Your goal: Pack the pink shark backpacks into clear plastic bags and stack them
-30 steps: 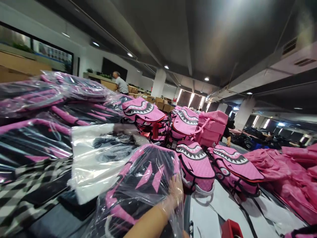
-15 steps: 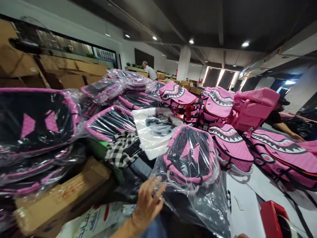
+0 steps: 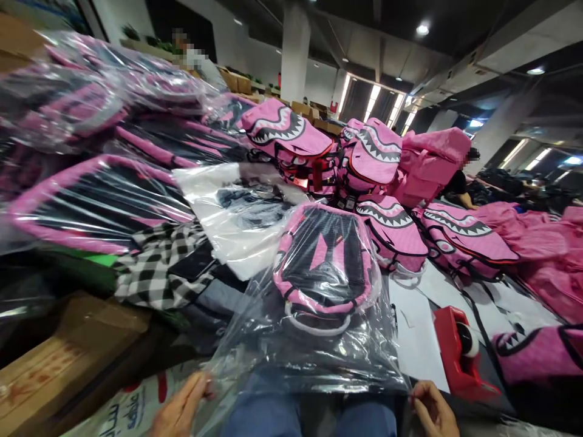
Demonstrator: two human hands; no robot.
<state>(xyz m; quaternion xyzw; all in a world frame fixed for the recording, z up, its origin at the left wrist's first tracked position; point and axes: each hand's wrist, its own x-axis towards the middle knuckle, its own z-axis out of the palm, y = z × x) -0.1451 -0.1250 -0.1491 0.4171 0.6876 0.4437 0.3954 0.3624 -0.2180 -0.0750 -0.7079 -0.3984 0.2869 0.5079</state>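
Note:
A pink and black backpack [image 3: 339, 267] lies inside a clear plastic bag [image 3: 350, 358], its white handle loop towards me. The bag's near edge is spread flat across the front, above my knees. At its left corner my left hand [image 3: 182, 405] is closed on the plastic bag. My right hand [image 3: 432, 409] pinches the right corner of the same edge between thumb and fingers. A white printed bag [image 3: 241, 243] and a black and white checked cloth [image 3: 155, 267] lie left of the backpack.
Bagged backpacks [image 3: 104, 200] are piled on the left, above a cardboard box [image 3: 68, 358]. Pink backpacks with shark teeth [image 3: 392, 233] stand behind and to the right. A red tape dispenser [image 3: 460, 352] sits beside white sheets [image 3: 414, 328]. Two other people are farther back.
My left hand was open beside the bag; now it grips the left corner. My right hand has come into view on the right corner. The bag's near edge is pulled out straight. The view has shifted right.

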